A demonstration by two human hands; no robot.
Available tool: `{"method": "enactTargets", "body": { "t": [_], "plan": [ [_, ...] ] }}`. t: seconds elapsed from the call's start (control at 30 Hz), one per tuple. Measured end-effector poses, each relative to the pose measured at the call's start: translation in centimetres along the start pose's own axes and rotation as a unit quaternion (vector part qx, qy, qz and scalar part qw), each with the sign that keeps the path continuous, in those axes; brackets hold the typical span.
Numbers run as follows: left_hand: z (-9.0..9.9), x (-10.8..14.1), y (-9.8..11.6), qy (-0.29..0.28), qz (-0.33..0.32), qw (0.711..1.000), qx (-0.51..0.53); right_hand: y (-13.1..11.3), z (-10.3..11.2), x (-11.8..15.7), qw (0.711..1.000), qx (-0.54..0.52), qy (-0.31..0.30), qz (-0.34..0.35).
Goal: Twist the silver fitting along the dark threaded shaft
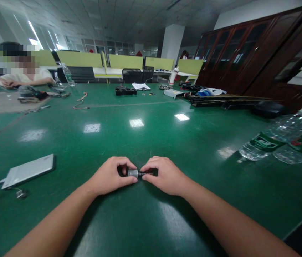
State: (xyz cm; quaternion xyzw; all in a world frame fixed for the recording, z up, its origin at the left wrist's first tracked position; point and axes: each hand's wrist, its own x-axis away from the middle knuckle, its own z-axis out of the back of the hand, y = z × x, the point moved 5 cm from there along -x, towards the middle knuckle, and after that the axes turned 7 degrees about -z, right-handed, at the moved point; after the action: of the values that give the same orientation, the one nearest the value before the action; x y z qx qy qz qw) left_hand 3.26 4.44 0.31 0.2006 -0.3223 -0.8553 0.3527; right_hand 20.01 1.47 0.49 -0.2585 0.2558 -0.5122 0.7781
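Observation:
Near the front of the green table, my left hand (113, 175) pinches a small silver metal cylinder (133, 173) between thumb and fingers. A thin dark ridged shaft (141, 174) sticks out of the cylinder's right end; whether it is a screw thread or a spring I cannot tell. My right hand (164, 175) closes its thumb and forefinger on that shaft, whose far end is partly hidden by the fingers. The cylinder and shaft lie roughly level, just above or on the tabletop.
To the left lies a flat silver box (29, 171) with a white cable, beside a small metal piece (21, 193). Water bottles (276, 137) stand at right. Across the table (129, 139) are a black tray (126, 91), metal rails (220, 100) and a seated person (25, 76).

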Motion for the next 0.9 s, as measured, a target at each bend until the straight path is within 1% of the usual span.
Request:
{"method": "enactTargets", "body": {
  "t": [0.13,0.27,0.53,0.9],
  "plan": [
    [-0.06,-0.03,-0.17,0.007,0.01,1.0,-0.012,0.06,-0.47,-0.2,1.0,0.012,0.003,0.008],
    [-0.07,-0.03,-0.02,0.013,0.006,1.0,-0.015,0.12,-0.6,-0.27,1.0,0.017,0.009,0.007],
    [-0.02,-0.04,0.04,0.025,-0.004,1.0,-0.011,-0.07,-0.28,-0.25,1.0,0.024,0.005,0.004],
    [0.07,-0.04,0.22,0.026,-0.009,1.0,-0.004,-0.26,0.03,-0.17,0.999,0.033,-0.012,-0.004]
  ]
}}
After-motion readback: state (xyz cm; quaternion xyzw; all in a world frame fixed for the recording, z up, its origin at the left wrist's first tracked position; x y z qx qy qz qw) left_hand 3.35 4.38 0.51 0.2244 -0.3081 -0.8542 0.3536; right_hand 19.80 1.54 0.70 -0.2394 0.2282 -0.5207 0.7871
